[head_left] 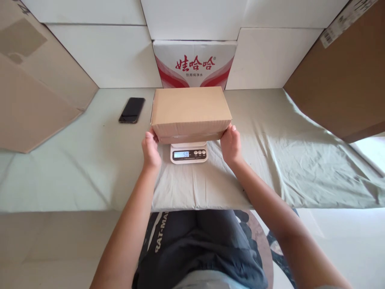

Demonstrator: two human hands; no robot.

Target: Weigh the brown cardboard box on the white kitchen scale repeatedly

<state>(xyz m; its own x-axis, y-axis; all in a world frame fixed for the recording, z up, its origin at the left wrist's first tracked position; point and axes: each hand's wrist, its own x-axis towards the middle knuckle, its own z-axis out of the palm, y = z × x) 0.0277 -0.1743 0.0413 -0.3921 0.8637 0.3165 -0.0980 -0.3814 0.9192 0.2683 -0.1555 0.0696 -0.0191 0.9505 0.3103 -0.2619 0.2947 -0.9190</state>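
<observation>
"How's the grip on the brown rectangular cardboard box [191, 105]?"
"Left hand [151, 149] and right hand [231, 147] clasp its lower ends, over the small white plastic digital scale [189, 159] on the pale-green cloth-covered tabletop [258, 172]."
"Which step?"
"Seemingly positioning; I can't tell whether its full weight rests there. Next calls for level, even support."

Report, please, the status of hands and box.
Left hand, right hand touching box at near corners. Box over scale, contact hidden. Phone aside, not blocking.

Scale [189, 155] — apparently "50"; carton [195, 66] — "娃哈哈"; trousers [198, 241] "RAT-MA"; left box [39, 88] "4".
</observation>
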